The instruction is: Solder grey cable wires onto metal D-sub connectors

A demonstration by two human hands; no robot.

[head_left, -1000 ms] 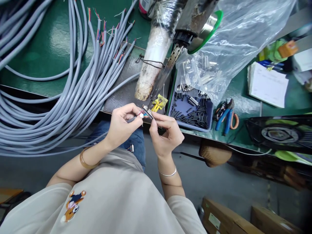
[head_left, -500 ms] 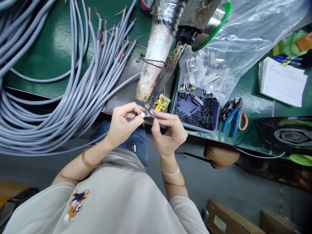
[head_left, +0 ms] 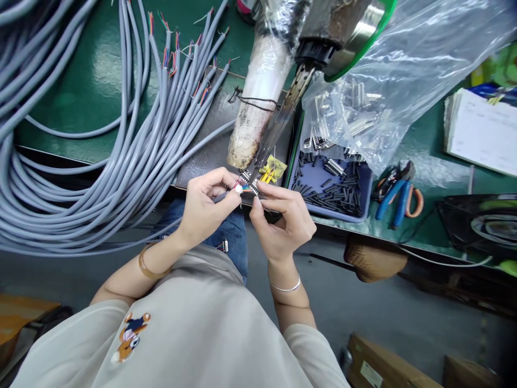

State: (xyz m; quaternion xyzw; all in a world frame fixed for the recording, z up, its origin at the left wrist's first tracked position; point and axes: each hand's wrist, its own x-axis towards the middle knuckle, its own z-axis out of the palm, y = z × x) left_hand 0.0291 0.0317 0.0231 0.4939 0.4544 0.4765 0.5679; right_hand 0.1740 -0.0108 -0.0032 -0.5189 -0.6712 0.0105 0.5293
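Observation:
Between thumb and fingers, my left hand [head_left: 208,205] pinches the end of a grey cable, its thin coloured wires [head_left: 245,189] fanning out toward the right. Closed on a small metal multi-pin connector [head_left: 254,187], my right hand [head_left: 285,220] faces it from the other side. The wires reach the connector's pins, though the exact joints are too small to make out. Just above the fingertips is the dark lower end of a soldering iron [head_left: 293,92], pointing down at the connector. A white plastic-wrapped tube [head_left: 258,89] slants down beside the iron.
Grey cables [head_left: 133,178] with stripped ends spread over the left bench. A blue tray [head_left: 365,205] holds black sleeves and connectors, partly under a clear plastic bag [head_left: 412,81]. Pliers [head_left: 398,202] and a paper pad [head_left: 484,129] lie right. A green-rimmed solder spool [head_left: 363,40] hangs above.
The connector has turned slightly between my fingers near the iron's tip. Both hands keep their grip. The whole view has shifted a little, with the bench things appearing further right.

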